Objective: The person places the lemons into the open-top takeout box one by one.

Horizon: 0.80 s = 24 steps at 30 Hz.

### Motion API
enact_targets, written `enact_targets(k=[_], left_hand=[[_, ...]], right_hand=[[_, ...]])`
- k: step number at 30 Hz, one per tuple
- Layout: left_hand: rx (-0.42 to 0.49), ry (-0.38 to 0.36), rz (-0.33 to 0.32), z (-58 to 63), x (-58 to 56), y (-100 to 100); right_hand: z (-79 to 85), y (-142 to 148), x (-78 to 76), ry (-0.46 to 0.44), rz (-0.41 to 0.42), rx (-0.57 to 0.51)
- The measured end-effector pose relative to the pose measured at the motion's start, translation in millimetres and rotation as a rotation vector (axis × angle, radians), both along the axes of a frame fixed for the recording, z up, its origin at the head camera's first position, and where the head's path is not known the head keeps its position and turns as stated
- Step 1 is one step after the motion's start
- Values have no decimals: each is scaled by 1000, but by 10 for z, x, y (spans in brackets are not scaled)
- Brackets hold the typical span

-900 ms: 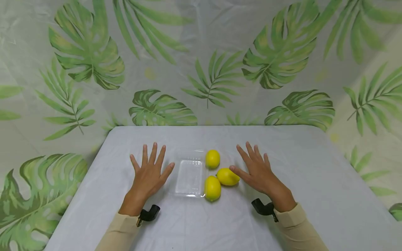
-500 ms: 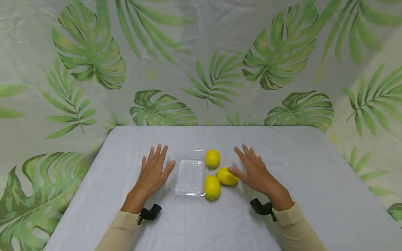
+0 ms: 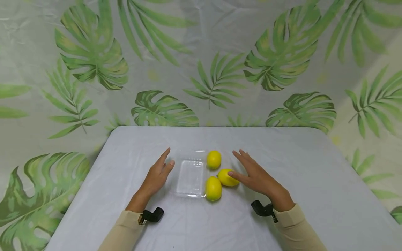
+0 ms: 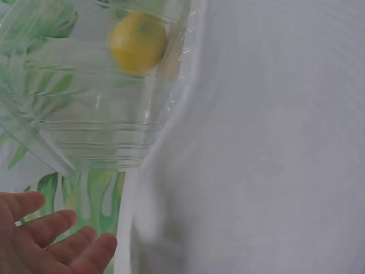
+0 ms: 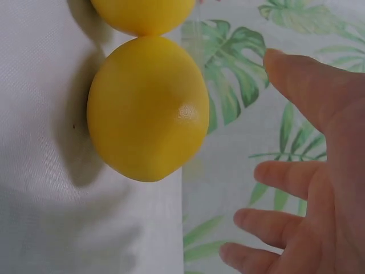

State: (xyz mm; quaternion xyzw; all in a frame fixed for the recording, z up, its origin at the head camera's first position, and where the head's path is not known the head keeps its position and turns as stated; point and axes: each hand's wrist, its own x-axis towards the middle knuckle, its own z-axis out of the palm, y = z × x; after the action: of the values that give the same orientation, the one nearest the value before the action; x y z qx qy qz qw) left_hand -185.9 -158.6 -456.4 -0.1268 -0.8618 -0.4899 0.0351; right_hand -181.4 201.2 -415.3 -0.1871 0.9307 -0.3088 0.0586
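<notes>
A clear plastic box [image 3: 190, 177] lies near the middle of the white table. Along its right side are three yellow lemons: a far lemon [image 3: 214, 160], a near lemon [image 3: 213, 189] and a right lemon [image 3: 224, 178]. My left hand [image 3: 157, 177] hovers left of the box, fingers extended, holding nothing; in the left wrist view a lemon [image 4: 138, 43] shows through the box wall. My right hand [image 3: 258, 177] is beside the right lemon, its thumb overlapping it in the head view. The right wrist view shows a gap between that hand [image 5: 328, 188] and the nearest lemon [image 5: 148, 108].
A white cloth [image 3: 307, 174] covers the table, whose far edge meets a leaf-patterned backdrop [image 3: 216, 62]. Black wrist mounts [image 3: 153, 215] sit at both sleeve cuffs.
My left hand has turned side-on and shifted a little right, its spread fingers drawn together. The right hand's fingers have also come closer together. Box and lemons have stayed in place.
</notes>
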Motion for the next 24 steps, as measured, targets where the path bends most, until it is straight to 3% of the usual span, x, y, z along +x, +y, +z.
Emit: enact_targets(k=[9,14,24], left_hand=[[194,7,-82,-134,-17,-5],[288,-1,-162,-185,-25,10],[309,40,-228,-274,-48,24]], right_hand=[[-32,-38,-20,10,81,-72],[-69,-41,-25,33,101,-80],[-115,-31,-50,8,122,-85]])
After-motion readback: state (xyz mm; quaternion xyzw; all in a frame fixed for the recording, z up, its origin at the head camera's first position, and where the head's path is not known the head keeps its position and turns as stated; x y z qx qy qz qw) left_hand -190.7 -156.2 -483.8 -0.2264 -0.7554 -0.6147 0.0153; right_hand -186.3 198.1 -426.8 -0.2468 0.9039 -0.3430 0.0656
